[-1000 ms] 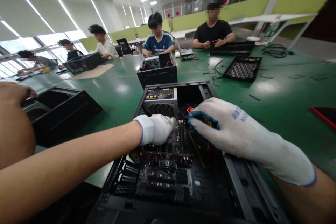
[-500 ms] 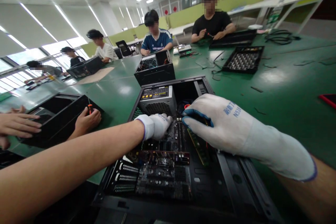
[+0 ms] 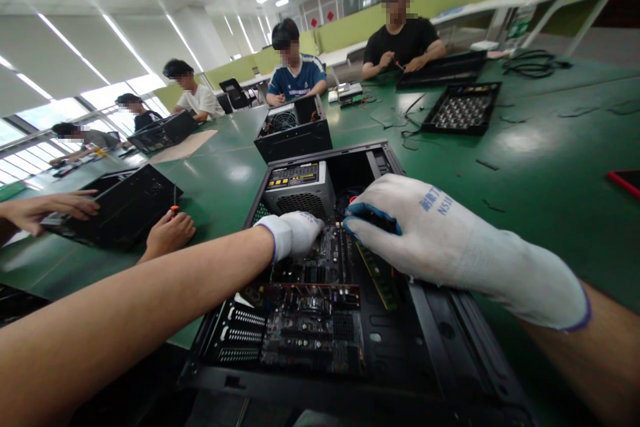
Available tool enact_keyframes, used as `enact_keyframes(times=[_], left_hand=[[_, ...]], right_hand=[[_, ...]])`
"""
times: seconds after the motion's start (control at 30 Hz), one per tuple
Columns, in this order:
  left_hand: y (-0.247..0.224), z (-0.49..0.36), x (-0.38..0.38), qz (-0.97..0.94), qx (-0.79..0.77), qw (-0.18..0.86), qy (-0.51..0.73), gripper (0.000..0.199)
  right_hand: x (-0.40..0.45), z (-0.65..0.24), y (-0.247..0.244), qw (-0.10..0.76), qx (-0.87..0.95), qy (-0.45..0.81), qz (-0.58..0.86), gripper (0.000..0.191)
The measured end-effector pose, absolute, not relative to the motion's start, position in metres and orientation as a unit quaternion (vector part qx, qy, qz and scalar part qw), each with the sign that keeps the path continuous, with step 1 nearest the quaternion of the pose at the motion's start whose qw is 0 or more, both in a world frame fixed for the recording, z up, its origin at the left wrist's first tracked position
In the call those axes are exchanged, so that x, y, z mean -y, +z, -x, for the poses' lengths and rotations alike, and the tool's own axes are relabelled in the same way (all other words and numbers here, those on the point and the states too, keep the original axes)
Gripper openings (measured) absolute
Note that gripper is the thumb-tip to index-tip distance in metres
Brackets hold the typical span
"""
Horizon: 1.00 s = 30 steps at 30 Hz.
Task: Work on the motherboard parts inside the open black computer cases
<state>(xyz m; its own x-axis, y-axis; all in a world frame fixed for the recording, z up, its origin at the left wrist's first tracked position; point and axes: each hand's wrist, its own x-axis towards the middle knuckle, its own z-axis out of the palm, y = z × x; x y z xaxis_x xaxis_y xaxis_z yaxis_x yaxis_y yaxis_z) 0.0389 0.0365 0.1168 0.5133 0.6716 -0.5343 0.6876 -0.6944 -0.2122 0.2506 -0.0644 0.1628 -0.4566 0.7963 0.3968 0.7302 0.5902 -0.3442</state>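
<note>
An open black computer case (image 3: 430,347) lies in front of me with a motherboard (image 3: 313,333) inside. My left hand (image 3: 299,232), in a white glove, reaches down to the board beside the power supply (image 3: 300,190); its fingers are curled together and their tips are hidden. My right hand (image 3: 405,227), in a white glove with blue-coated fingers, is closed over the right side of the board. From under its thumb a green memory stick (image 3: 377,278) slants down toward me, its upper end hidden by the hand. A reddish-edged expansion card (image 3: 313,289) crosses the board.
At left, a co-worker's hands tilt another black case (image 3: 130,207), one with an orange-handled screwdriver (image 3: 174,207). A third case (image 3: 295,130) stands beyond mine. Back right are a black tray of screws or small parts (image 3: 463,109) and coiled cables (image 3: 535,63). Several people sit around the green table (image 3: 550,147).
Both my hands stay nearly in place over the board, and the memory stick keeps its slant. At left, the co-worker's case has been tipped up, and their hand has shifted along its top.
</note>
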Motion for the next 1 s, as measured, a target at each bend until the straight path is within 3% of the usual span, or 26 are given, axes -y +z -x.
enact_keyframes(times=[1.0], left_hand=[[0.1203, -0.0476, -0.04, -0.868, -0.375, 0.009, -0.326, 0.035]], right_hand=[[0.0655, -0.2495, 0.1642, 0.264, 0.846, 0.073, 0.457, 0.031]])
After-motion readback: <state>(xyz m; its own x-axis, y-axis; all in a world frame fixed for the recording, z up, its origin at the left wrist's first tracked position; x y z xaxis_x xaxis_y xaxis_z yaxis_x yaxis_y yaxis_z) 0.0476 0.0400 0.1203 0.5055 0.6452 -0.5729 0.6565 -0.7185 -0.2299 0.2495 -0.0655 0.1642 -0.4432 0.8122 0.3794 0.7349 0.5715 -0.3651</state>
